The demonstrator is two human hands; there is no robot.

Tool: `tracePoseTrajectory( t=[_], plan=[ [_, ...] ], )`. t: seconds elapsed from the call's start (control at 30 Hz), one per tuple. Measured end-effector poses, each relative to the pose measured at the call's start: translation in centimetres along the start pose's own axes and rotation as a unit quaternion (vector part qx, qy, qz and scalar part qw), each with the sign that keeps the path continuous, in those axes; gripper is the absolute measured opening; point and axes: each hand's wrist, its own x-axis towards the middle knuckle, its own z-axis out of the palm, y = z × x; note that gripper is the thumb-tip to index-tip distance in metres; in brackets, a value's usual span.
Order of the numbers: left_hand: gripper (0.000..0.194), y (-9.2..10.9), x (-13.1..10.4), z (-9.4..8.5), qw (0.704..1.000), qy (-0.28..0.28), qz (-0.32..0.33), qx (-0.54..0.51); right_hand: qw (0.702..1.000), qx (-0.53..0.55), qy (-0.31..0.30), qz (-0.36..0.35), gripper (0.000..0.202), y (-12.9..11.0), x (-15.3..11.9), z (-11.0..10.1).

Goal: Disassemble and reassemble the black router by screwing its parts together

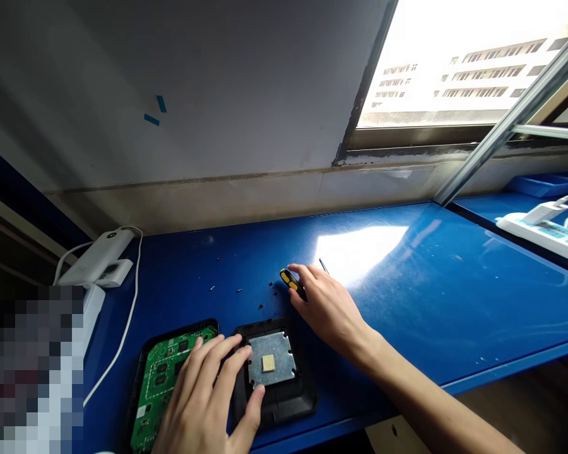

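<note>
My left hand (208, 391) lies with fingers spread over the right part of a green circuit board (154, 378) in a black case, its fingertips at the left edge of a black cover (298, 403). On that cover is a grey metal plate (277, 353) with a small beige pad (268, 363) near its middle. Beyond the cover, my right hand (329, 306) has its fingers round a yellow and black screwdriver handle (289, 279). A thin dark shaft (323, 266) shows past the fingers. Several small screws (239, 291) lie on the blue table.
White power adapters (97, 258) with a cable sit at the table's left edge. At the far right are a white power strip (549, 236) and a blue tray (544, 185), past a slanted metal post (495, 135). A wall and window stand behind the table (454, 284).
</note>
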Motion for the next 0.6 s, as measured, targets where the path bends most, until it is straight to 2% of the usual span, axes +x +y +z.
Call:
tracePoseTrajectory(
  t=[0.1,0.17,0.23,0.3,0.37,0.47,0.6],
  plan=[
    [0.04,0.1,0.2,0.2,1.0,-0.007,0.009,0.026,0.998,0.022,0.052,-0.001,0.053,0.0,1.2,-2.1],
    [0.042,0.3,0.3,0.2,0.999,-0.013,0.013,0.04,0.993,0.044,0.106,-0.014,0.057,0.1,1.8,-3.4],
    [0.043,0.4,0.5,0.2,0.999,-0.02,0.011,0.047,0.965,0.095,0.233,-0.073,0.052,0.2,2.1,-4.2],
    [0.044,0.6,0.6,0.3,0.999,-0.023,0.006,0.047,0.933,0.141,0.307,-0.121,0.051,0.3,2.1,-4.0],
    [0.043,0.6,0.7,0.4,0.999,-0.02,0.004,0.044,0.915,0.173,0.325,-0.166,0.055,0.4,1.8,-3.2],
    [0.042,0.4,1.0,0.6,0.999,-0.015,0.007,0.045,0.907,0.195,0.307,-0.214,0.063,0.8,1.4,-1.8],
    [0.042,0.0,1.5,0.7,0.999,-0.01,0.024,0.04,0.909,0.212,0.295,-0.205,0.07,1.3,1.0,-1.1]
  ],
)
